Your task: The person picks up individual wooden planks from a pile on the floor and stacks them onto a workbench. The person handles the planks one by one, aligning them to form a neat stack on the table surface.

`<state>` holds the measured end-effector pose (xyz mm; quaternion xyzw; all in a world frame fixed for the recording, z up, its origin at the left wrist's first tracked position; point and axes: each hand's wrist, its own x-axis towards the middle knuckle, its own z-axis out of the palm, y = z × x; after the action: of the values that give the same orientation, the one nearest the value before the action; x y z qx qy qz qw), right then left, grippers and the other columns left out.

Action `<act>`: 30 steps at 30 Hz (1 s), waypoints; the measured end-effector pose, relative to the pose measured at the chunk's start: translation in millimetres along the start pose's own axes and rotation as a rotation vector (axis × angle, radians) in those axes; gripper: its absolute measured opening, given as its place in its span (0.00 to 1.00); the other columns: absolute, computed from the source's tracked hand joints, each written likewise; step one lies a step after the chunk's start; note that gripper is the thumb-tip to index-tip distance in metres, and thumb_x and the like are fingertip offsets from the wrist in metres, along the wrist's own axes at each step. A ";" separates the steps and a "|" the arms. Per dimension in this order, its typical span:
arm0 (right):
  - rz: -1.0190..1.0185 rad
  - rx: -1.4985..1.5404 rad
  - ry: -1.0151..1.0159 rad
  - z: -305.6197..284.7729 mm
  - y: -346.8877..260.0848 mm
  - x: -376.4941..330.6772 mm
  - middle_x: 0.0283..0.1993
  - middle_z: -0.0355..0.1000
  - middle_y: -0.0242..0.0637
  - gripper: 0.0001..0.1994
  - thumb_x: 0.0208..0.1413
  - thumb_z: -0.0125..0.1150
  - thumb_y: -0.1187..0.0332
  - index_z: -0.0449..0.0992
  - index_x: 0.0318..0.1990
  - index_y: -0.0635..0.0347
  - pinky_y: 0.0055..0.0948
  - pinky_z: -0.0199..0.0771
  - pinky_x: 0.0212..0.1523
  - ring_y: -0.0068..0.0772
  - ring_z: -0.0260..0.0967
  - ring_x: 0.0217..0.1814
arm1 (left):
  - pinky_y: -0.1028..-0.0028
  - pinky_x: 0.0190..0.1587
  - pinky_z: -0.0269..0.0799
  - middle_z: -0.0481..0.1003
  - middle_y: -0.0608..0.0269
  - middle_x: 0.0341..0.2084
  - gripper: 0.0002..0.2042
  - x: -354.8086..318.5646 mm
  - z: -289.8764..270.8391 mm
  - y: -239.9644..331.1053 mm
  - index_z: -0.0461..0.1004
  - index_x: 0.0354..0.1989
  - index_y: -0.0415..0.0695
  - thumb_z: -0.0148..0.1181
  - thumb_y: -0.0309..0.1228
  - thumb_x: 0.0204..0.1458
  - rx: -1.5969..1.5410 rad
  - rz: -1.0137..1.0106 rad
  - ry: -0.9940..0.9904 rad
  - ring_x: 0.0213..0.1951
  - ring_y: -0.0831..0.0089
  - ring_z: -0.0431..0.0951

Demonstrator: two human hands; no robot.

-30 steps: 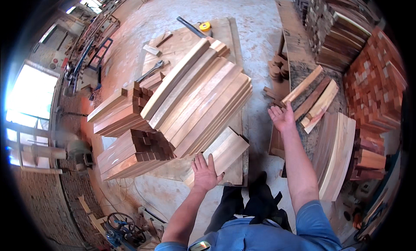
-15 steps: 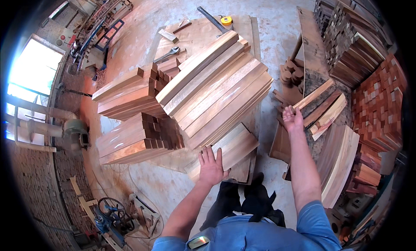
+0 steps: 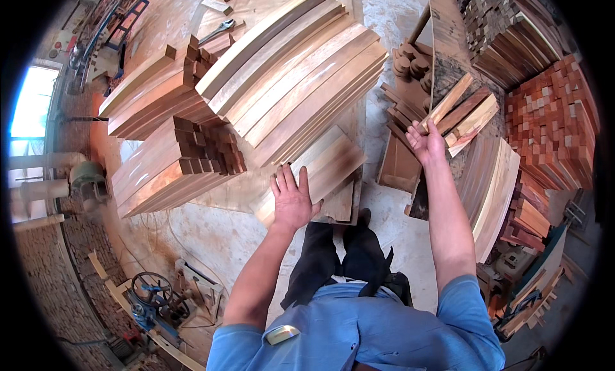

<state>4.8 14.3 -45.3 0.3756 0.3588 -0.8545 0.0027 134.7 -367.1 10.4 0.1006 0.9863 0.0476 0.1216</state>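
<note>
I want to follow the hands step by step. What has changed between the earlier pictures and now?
The right hand, open above the short reddish wooden boards a second ago, has closed its fingers on the end of one. The left hand stayed flat on the pale curved wooden plank at the table edge. The big stack of long curved planks did not move.

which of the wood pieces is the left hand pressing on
The short flat board at the table's near edge; the left hand lies flat on it, unlike the long curved planks stacked behind.

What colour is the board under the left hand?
Pale tan with reddish-brown grain streaks, on the board in the head view.
</note>
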 end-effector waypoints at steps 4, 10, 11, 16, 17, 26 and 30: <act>0.062 0.003 -0.020 -20.2 -1.6 -4.4 0.46 0.75 0.42 0.22 0.69 0.50 0.53 0.69 0.53 0.66 0.41 0.82 0.47 0.41 0.76 0.43 | 0.37 0.68 0.40 0.47 0.25 0.68 0.50 -2.0 -4.1 0.4 0.54 0.71 0.37 0.65 0.57 0.44 -0.007 0.000 0.038 0.70 0.33 0.46; 0.106 0.033 0.014 -23.5 0.9 -4.7 0.45 0.75 0.43 0.22 0.70 0.48 0.53 0.70 0.49 0.68 0.42 0.80 0.46 0.42 0.75 0.43 | 0.40 0.69 0.41 0.49 0.27 0.68 0.49 -8.8 -12.4 -3.2 0.56 0.70 0.39 0.67 0.56 0.42 -0.060 0.009 0.055 0.70 0.35 0.47; 0.098 0.021 0.024 -22.1 -1.3 -1.6 0.45 0.75 0.43 0.21 0.70 0.48 0.53 0.70 0.48 0.68 0.42 0.80 0.46 0.41 0.75 0.43 | 0.40 0.69 0.41 0.49 0.27 0.68 0.49 -7.5 -16.2 -4.4 0.57 0.69 0.39 0.68 0.55 0.41 -0.104 0.016 0.078 0.70 0.35 0.47; 0.076 -0.032 0.029 -15.5 -0.1 -9.3 0.39 0.75 0.40 0.19 0.68 0.53 0.52 0.70 0.47 0.63 0.41 0.81 0.41 0.40 0.76 0.37 | 0.41 0.70 0.42 0.50 0.29 0.68 0.48 -39.6 -19.9 -16.9 0.58 0.67 0.39 0.72 0.51 0.40 -0.195 -0.035 0.119 0.70 0.35 0.47; 0.076 -0.064 0.039 -15.5 -0.5 -10.0 0.39 0.75 0.38 0.18 0.68 0.53 0.52 0.70 0.47 0.60 0.40 0.81 0.40 0.37 0.75 0.37 | 0.41 0.70 0.41 0.50 0.29 0.68 0.47 -48.0 -20.8 -19.2 0.58 0.68 0.39 0.71 0.51 0.40 -0.185 -0.051 0.098 0.71 0.36 0.47; -0.122 -0.025 -0.057 -6.4 -9.2 -46.6 0.43 0.75 0.38 0.15 0.69 0.52 0.57 0.70 0.49 0.59 0.36 0.79 0.42 0.34 0.74 0.39 | 0.40 0.70 0.43 0.47 0.28 0.68 0.48 -51.2 -14.5 -26.0 0.55 0.68 0.36 0.71 0.48 0.42 -0.074 -0.075 0.016 0.70 0.33 0.45; -0.233 -0.065 -0.186 7.7 20.2 -125.3 0.47 0.74 0.43 0.13 0.70 0.49 0.63 0.68 0.53 0.61 0.35 0.79 0.44 0.35 0.74 0.41 | 0.41 0.70 0.42 0.48 0.26 0.68 0.49 -52.9 -2.8 -24.9 0.54 0.69 0.35 0.71 0.49 0.42 -0.051 -0.070 0.048 0.71 0.33 0.45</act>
<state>95.4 -38.6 26.6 0.2503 0.4254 -0.8682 -0.0509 179.6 -402.7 22.4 0.0619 0.9903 0.0708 0.1020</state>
